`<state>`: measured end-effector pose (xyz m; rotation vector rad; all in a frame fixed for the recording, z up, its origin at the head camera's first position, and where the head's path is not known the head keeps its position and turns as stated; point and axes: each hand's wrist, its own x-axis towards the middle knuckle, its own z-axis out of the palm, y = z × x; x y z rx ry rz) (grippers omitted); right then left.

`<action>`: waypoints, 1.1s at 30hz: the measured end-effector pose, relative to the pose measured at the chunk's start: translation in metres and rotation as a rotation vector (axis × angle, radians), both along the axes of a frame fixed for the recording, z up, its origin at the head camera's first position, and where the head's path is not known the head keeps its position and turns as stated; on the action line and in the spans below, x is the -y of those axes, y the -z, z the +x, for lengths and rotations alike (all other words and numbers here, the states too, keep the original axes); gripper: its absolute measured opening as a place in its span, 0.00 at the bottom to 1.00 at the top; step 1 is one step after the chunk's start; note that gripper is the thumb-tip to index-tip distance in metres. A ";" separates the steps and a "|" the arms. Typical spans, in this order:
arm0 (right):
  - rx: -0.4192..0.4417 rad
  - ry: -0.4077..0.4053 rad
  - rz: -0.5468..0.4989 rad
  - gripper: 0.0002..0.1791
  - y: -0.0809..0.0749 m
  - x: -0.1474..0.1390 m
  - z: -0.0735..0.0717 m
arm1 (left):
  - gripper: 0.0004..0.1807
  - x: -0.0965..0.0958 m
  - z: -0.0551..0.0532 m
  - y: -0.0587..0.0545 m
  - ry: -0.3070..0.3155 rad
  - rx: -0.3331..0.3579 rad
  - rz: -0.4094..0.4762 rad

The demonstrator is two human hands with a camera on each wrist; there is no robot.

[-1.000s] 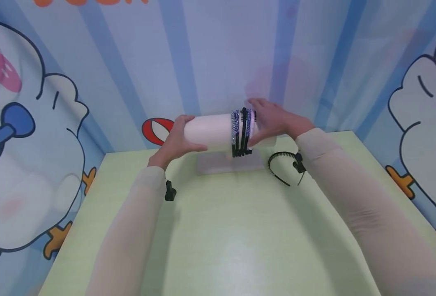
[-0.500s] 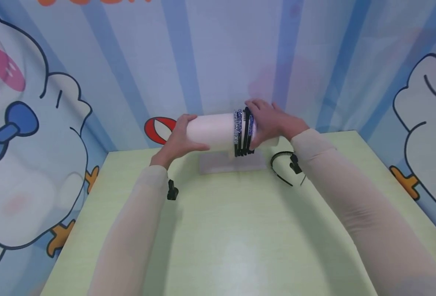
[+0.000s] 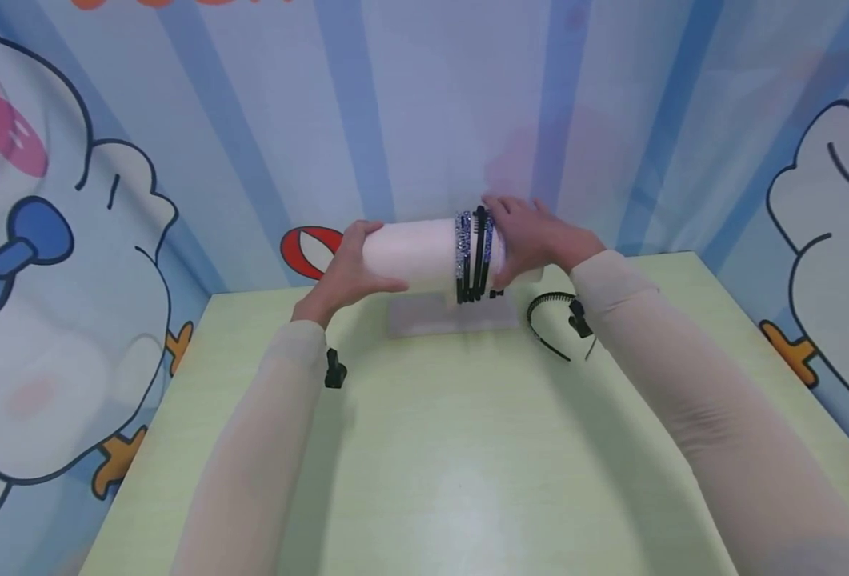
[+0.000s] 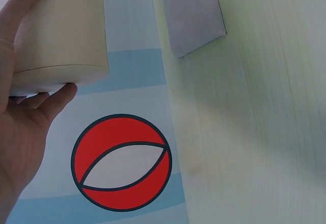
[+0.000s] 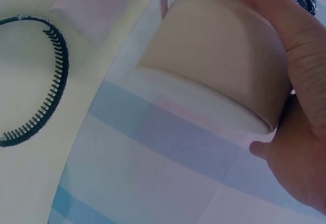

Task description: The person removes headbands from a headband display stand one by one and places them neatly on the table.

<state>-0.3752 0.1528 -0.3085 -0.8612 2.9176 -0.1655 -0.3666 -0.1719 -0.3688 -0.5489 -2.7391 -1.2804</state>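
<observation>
A white padded headband display cylinder [image 3: 410, 252] lies horizontally above a pale rectangular base [image 3: 424, 318]. My left hand [image 3: 345, 268] grips its left end, with the thumb along the front and fingertips under the end face in the left wrist view. Several headbands [image 3: 471, 256], glittery silver, purple and black, hang round the cylinder right of its middle. Just right of them my right hand [image 3: 534, 238] curls over the cylinder, its thumb in front and fingers on top, holding the rightmost headband. That headband's black tip [image 3: 496, 293] shows below the thumb; the fingers cover much of it.
Another black toothed headband [image 5: 60, 71] lies on the pale green table [image 3: 424, 448], right of the base. A striped blue cloth backdrop [image 3: 438, 104] rises close behind the cylinder, with cartoon figures on both sides. Black camera mounts [image 3: 334, 370] sit on the wrists.
My right hand has slid left along the cylinder against the headbands, then back slightly right. A headband tip now stands apart from the group under the thumb. The left hand keeps its grip.
</observation>
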 end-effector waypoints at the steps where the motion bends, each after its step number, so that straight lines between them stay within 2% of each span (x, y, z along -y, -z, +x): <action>1: -0.002 0.002 0.000 0.81 0.000 -0.002 0.000 | 0.56 0.000 0.000 0.000 0.000 -0.002 -0.002; 9: 0.018 0.025 0.003 0.77 -0.002 -0.008 0.003 | 0.56 0.002 -0.001 -0.002 0.000 -0.005 -0.004; 15: 0.002 0.036 0.021 0.72 0.000 -0.012 0.001 | 0.56 0.003 0.000 0.000 -0.003 0.007 0.002; 33: 0.005 0.074 -0.008 0.62 0.000 -0.023 0.004 | 0.57 0.001 -0.002 0.000 -0.006 0.003 -0.005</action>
